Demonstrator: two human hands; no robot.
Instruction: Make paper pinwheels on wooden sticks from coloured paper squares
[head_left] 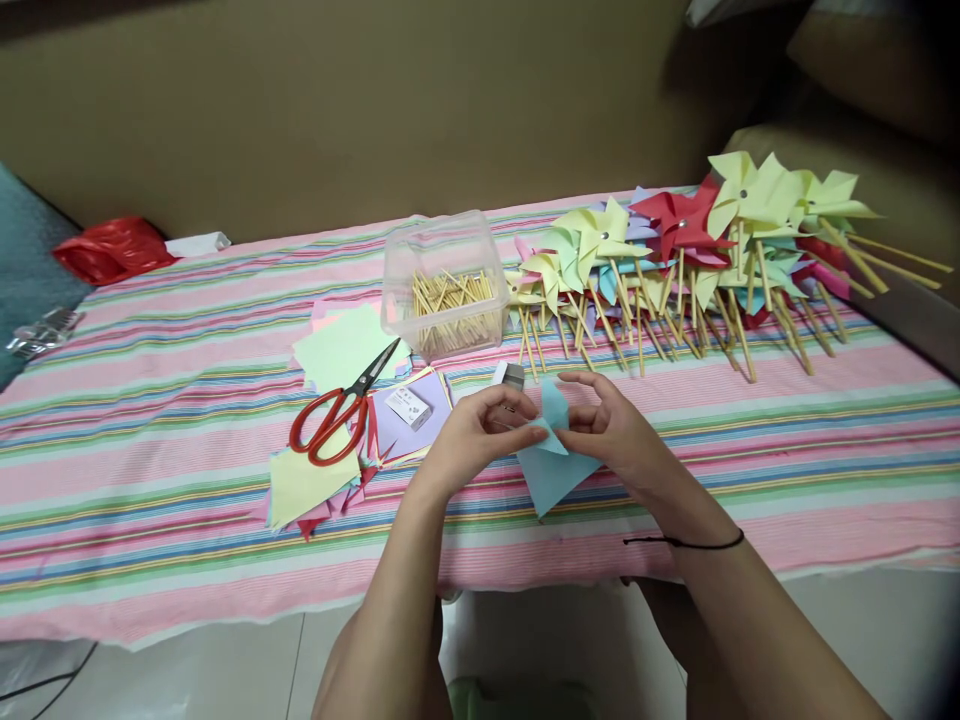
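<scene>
Between my two hands is a light blue paper pinwheel blank (559,478), partly folded, with some of its flaps bent toward the middle. My left hand (480,435) pinches a flap near the centre between thumb and fingers. From the other side my right hand (616,430) grips the paper, its thumb at the centre and its index finger curved above. Just behind my left hand sits a small grey and white box (510,375), partly hidden. Left of my hands, red-handled scissors (341,410) lie across stacks of coloured paper, beside a small white box (409,407) on purple sheets (431,392).
A clear plastic box (442,240) holds many short wooden sticks (454,305). Finished pinwheels (682,225) on sticks are heaped at the back right. Pale green paper (345,345) and yellow paper pieces (311,485) lie left. A red plastic bag (116,250) rests on the striped cloth (187,400).
</scene>
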